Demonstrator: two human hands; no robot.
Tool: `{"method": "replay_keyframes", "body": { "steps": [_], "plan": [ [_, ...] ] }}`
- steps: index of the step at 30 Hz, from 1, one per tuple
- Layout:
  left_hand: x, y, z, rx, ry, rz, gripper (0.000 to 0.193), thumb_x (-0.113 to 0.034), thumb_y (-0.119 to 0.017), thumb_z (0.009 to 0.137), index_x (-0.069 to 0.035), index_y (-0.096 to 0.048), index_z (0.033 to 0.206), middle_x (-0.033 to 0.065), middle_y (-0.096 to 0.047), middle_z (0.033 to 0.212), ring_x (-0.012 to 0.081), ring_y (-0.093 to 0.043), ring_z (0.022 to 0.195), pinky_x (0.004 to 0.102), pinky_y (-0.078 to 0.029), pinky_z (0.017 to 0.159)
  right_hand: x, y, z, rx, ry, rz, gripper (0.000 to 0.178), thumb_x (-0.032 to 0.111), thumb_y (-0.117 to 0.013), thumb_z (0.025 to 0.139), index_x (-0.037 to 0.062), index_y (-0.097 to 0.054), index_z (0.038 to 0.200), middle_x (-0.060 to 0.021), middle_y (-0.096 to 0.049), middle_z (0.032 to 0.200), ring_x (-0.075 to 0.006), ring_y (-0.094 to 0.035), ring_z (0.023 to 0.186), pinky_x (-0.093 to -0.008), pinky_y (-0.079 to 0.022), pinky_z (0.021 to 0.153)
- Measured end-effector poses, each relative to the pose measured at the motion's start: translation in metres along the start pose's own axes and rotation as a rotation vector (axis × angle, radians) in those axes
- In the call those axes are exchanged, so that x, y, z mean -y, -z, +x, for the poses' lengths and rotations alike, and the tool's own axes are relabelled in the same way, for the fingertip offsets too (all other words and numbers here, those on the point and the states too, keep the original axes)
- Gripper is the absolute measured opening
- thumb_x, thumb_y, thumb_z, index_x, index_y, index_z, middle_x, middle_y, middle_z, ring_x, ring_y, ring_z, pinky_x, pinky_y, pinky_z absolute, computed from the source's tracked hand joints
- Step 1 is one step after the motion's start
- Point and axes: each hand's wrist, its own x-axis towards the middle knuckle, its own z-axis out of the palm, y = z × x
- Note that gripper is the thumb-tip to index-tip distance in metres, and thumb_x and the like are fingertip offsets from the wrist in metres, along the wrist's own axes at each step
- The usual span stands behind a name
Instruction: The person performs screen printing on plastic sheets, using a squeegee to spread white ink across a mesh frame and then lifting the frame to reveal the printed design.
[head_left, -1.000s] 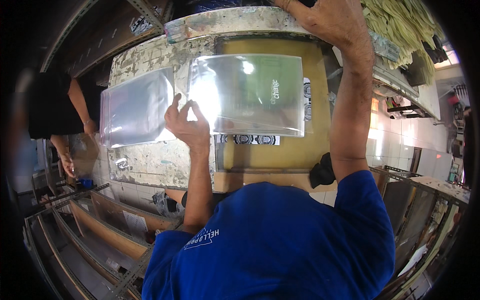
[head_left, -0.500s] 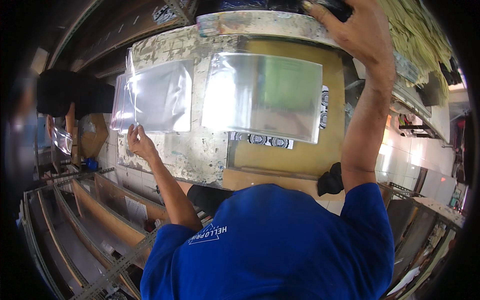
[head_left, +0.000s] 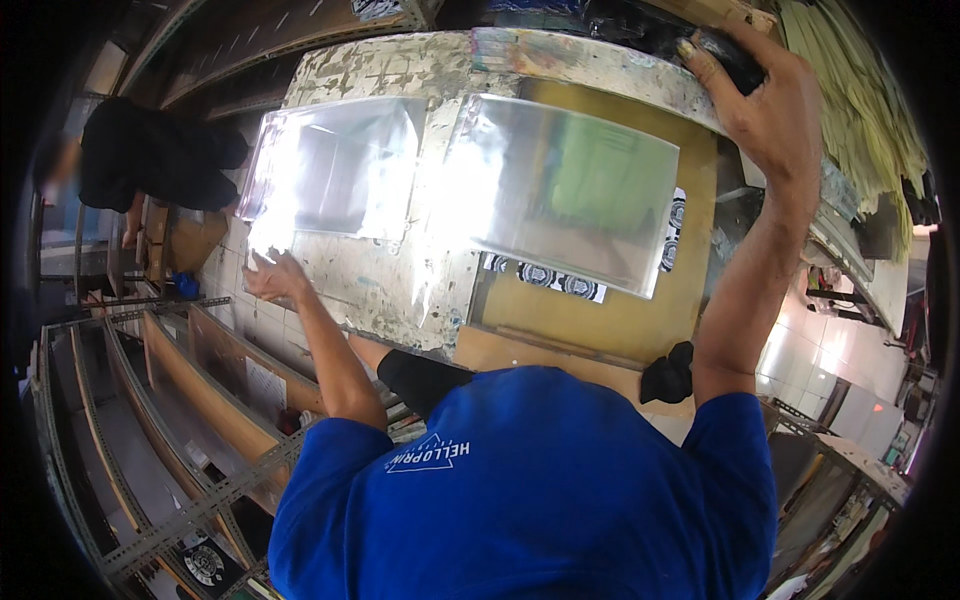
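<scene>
Two clear plastic sheets lie on a worn, paint-flecked table point(head_left: 400, 290). My left hand point(head_left: 270, 277) is at the lower left corner of the left sheet point(head_left: 335, 165) and pinches its glaring edge. The right sheet point(head_left: 570, 190) rests over a yellow-brown board point(head_left: 620, 320) and partly covers a strip of round black-and-white prints point(head_left: 545, 278). My right hand point(head_left: 765, 95) reaches up to the table's far edge and is closed around a dark object point(head_left: 735, 55), most of it hidden by the fingers.
A person in black point(head_left: 150, 160) stands at the left beyond the table. Metal and wood shelf racks point(head_left: 150, 450) fill the lower left. Yellow-green bundles point(head_left: 860, 100) hang at the upper right. A black cloth lump point(head_left: 668, 375) sits by the board's near edge.
My left hand has moved left from the gap between the two sheets to the outer corner of the left sheet. My right hand stays at the far edge.
</scene>
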Motion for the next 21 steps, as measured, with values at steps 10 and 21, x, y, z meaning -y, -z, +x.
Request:
{"method": "replay_keyframes", "body": {
  "steps": [10,21],
  "plan": [
    [-0.235,0.171,-0.175,1.17,0.002,-1.78,0.106,0.006,-0.079,0.078,-0.002,-0.017,0.164,0.0142,-0.063,0.122,0.018,-0.065,0.097,0.0306,-0.051,0.084,0.017,-0.021,-0.077,-0.096,0.188,-0.059,0.04,0.026,-0.085,0.076,0.0079,-0.074,0.11,-0.0129,-0.07,0.085,-0.0325,-0.067,0.077,-0.0415,-0.052,0.069],
    [-0.15,0.138,-0.269,1.086,-0.289,-1.237,0.086,-0.024,-0.097,0.064,-0.001,-0.06,0.138,0.0141,-0.059,0.135,0.032,-0.053,0.128,0.0472,-0.042,0.109,-0.016,-0.106,-0.194,0.361,-0.452,0.492,0.041,0.013,-0.083,0.079,0.0086,-0.074,0.118,-0.018,-0.073,0.099,-0.0336,-0.069,0.088,-0.04,-0.053,0.081]
  ]
}}
